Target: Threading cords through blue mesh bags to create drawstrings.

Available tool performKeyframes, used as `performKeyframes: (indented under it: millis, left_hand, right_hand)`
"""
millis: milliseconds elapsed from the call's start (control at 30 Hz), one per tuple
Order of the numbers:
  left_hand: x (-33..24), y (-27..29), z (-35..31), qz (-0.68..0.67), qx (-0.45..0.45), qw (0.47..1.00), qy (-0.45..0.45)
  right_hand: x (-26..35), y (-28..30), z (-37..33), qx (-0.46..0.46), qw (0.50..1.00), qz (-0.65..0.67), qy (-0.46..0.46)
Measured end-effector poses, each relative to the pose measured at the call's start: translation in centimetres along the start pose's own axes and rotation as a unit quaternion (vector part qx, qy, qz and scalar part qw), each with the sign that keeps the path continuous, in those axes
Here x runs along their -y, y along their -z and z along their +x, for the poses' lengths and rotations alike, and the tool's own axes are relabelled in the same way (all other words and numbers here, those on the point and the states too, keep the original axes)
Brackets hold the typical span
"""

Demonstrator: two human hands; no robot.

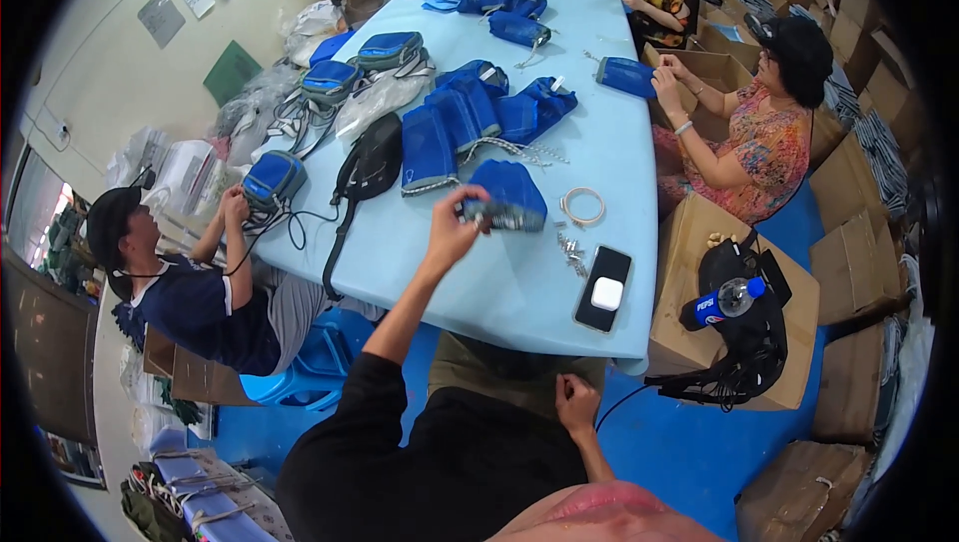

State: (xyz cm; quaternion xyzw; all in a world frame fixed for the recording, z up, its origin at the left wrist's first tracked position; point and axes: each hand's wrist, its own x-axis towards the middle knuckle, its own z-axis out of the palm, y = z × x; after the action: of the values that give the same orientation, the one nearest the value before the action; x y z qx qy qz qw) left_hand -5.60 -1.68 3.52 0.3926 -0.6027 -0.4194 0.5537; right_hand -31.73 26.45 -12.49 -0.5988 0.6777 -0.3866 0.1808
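One blue pouch (509, 190), mid-frame, pinched in my L grip (457, 231); prob. positioning step; next likely needs curled R hand (576, 404), lower ctr.

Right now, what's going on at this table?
The left hand holds the grey-edged end of a blue fabric pouch over the light-blue table; the right hand is down by the lap. Nearby lie small silvery metal pieces, a cream-coloured ring and a black phone with a white rounded case on it. A co-worker at left handles a blue-and-grey bag.
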Motion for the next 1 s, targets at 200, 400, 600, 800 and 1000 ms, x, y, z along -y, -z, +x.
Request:
performKeyframes:
  millis: [200, 400, 600, 800, 1000]
  left_hand:
    - [-2.8, -1.2, 18.8, 0.059, -0.108, 0.987, -0.098]
    - [2.0, -6.2, 29.7, 0.276, -0.184, 0.909, -0.252]
    - [11.5, -9.1, 21.4, 0.445, 0.08, 0.892, 0.008]
    - [15.3, -4.7, 17.4, 0.6, -0.006, 0.796, -0.081]
    - [12.8, -4.3, 16.8, 0.631, 0.02, 0.775, -0.003]
  right_hand:
    - [-0.2, -1.0, -0.1, 0.033, 0.999, 0.005, 0.003]
    - [-0.3, -0.6, -0.3, -0.002, 1.0, -0.002, 0.012]
    - [-0.4, -0.3, 0.1, -0.004, 1.0, -0.007, -0.018]
    - [0.1, -0.8, 0.8, 0.027, 1.0, -0.004, 0.001]
    - [-0.3, -1.0, 0.3, 0.008, 1.0, -0.01, -0.018]
